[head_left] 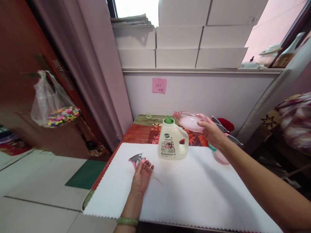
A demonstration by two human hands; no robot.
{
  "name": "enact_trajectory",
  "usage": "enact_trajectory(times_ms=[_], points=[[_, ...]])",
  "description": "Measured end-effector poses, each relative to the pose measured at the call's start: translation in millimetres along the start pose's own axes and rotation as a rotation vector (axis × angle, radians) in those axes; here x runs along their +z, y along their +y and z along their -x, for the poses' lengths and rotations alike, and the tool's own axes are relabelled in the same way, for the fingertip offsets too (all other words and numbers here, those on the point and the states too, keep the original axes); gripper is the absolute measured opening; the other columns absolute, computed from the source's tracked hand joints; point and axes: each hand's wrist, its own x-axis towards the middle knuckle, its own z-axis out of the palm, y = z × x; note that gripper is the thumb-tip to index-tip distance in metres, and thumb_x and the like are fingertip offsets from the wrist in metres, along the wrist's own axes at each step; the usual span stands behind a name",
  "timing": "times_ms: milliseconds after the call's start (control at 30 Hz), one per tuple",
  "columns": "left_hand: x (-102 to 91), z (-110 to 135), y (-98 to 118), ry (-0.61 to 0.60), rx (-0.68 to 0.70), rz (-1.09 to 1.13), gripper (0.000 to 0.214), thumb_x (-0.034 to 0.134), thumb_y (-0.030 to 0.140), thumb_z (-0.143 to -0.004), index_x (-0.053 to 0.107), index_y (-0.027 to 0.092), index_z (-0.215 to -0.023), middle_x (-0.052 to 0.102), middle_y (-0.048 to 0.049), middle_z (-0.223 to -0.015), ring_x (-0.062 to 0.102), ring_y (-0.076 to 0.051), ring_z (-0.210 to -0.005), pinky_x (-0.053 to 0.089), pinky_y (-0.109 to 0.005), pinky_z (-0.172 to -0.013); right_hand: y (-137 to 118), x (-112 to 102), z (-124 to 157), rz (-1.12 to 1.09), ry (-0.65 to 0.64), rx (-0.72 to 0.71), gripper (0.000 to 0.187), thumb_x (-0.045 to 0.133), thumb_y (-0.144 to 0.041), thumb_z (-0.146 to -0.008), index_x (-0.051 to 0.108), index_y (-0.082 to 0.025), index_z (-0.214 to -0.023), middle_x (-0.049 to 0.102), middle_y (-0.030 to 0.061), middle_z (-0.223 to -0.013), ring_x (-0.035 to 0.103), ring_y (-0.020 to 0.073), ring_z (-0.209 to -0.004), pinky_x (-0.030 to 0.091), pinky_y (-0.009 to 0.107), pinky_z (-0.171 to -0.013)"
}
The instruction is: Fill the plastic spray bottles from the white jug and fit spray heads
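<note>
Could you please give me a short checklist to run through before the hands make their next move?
1. Right hand gripping the rounded, see-through pink bottle: ok, the bottle is tilted onto its side.
2. Grey-and-pink trigger spray head off the bottle: ok, held in the left hand.
3. Cream plastic jug with side handle upright on the white cloth: ok.
4. Jug's mouth uncovered: ok, its green spout shows.
5. Bottle's neck lined up with the spout: cannot tell from this one view.
</note>
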Motion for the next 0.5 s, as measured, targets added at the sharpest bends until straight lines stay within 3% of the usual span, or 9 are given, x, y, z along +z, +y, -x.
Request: enact_trajectory(times_ms=[267, 500], points=[[-7.2, -5, -2, -0.041, 0.008, -0.011, 0.020, 0.071, 0.022, -0.093, 0.072, 0.016, -0.112, 0.074, -0.0046, -0.087, 0.071, -0.015, -0.077, 0.063, -0.037, -0.082, -25, 3, -5, 0.238, -0.008, 0.112, 0.060, 0.085, -0.043, -0.071, 0.065, -0.034, -0.127, 0.074, 0.0038, -0.124, 0.074, 0.0275, -0.100, 0.064, 0.040, -0.080], [-13.6, -8, -2, -0.075, -0.002, -0.009, 0.029, 0.075, 0.022, -0.090, 0.071, 0.018, -0.119, 0.077, -0.0054, -0.092, 0.073, -0.016, -0.080, 0.063, -0.037, -0.084, -30, 2, -12, 0.322, -0.011, 0.078, 0.057, 0.086, -0.044, -0.072, 0.067, -0.036, -0.125, 0.075, 0.0012, -0.120, 0.074, 0.0260, -0.099, 0.064, 0.035, -0.077]])
